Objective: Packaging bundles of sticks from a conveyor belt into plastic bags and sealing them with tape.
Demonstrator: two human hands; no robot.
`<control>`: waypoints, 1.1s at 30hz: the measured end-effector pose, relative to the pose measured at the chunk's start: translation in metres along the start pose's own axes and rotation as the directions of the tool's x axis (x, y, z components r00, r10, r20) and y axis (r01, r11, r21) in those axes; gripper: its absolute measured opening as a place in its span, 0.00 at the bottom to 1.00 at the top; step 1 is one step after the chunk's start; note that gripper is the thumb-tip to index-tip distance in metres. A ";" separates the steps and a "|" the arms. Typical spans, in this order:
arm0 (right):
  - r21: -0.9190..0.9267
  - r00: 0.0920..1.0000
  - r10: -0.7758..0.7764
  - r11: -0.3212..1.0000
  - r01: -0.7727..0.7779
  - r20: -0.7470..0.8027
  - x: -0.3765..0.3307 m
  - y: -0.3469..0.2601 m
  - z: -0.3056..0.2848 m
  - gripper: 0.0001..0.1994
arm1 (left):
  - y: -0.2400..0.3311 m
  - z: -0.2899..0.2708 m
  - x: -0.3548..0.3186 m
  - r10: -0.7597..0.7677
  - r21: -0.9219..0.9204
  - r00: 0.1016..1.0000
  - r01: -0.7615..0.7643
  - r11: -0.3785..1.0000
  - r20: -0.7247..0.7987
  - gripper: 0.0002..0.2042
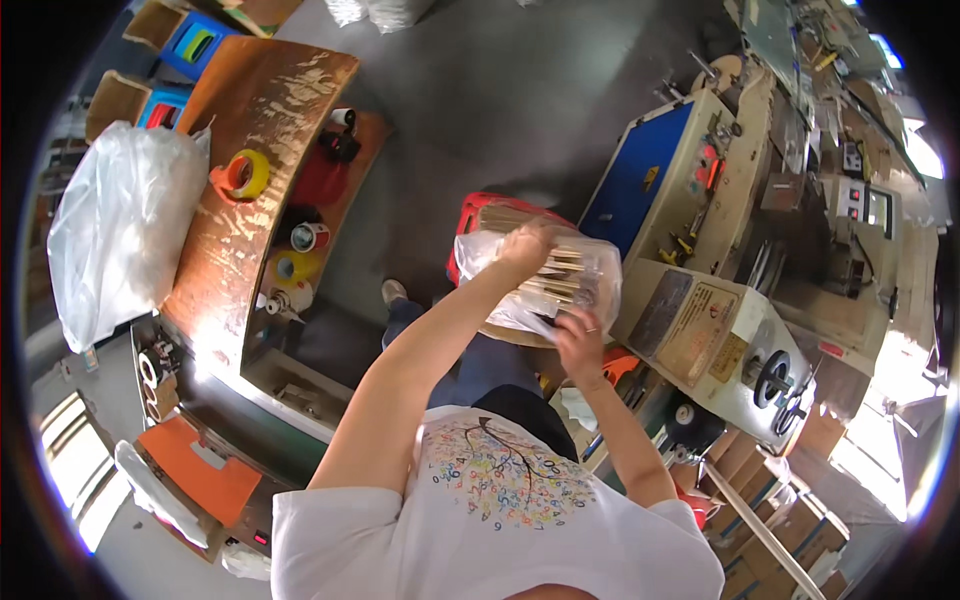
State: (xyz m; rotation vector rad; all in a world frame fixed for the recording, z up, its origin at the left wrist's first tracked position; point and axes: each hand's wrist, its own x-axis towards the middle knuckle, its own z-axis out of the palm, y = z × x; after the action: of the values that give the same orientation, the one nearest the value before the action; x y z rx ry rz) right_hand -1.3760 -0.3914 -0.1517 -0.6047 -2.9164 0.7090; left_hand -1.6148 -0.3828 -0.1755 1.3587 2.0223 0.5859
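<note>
A clear plastic bag (606, 270) lies open in front of me, lining what looks like a cardboard box (500, 217). Several thin, light-brown sticks (562, 285) show inside it. Over the sticks is my left hand (528, 250), its fingers curled and smeared by motion; whether it grips any of them cannot be made out. My right hand (580, 345), with a ring on one finger, is at the near right edge of the bag, fingers bent in and closed on the plastic.
Red plastic (468, 215) shows under the box. At left stands a worn wooden table (235, 240) with a yellow-and-red tape roll (243, 177) and a stuffed plastic sack (125, 225). A machine with a blue panel (640, 175) and handwheels (772, 378) stands close on my right.
</note>
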 end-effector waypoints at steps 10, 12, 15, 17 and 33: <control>-0.154 0.787 -0.615 0.783 0.603 -0.048 0.204 -0.169 -0.051 0.06 | -0.054 -0.138 -0.202 0.014 -0.185 0.917 -0.096 0.978 -0.399 0.12; 0.005 0.704 -0.708 0.705 0.709 0.053 0.246 -0.225 -0.052 0.06 | -0.081 -0.184 -0.236 0.017 -0.195 0.851 -0.139 0.971 -0.526 0.09; 0.008 0.415 -0.874 0.431 0.902 0.254 0.309 -0.310 -0.041 0.06 | -0.111 -0.236 -0.300 -0.084 -0.087 0.802 0.040 0.995 -0.592 0.09; -0.069 0.216 -0.898 0.205 0.976 0.383 0.364 -0.338 -0.018 0.06 | -0.146 -0.257 -0.332 -0.065 -0.005 0.640 0.095 0.995 -0.765 0.06; -0.474 0.765 -0.266 0.653 0.591 0.587 0.547 -0.397 0.271 0.28 | -0.325 -0.330 -0.385 -0.938 -0.935 -0.345 -0.319 0.152 -0.035 0.09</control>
State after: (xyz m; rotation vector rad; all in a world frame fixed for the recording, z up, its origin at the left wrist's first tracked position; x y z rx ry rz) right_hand -2.0654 -0.6146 -0.2206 0.3689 -3.5217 -0.2925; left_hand -1.9545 -0.8665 -0.0610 -1.5620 1.9972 2.1013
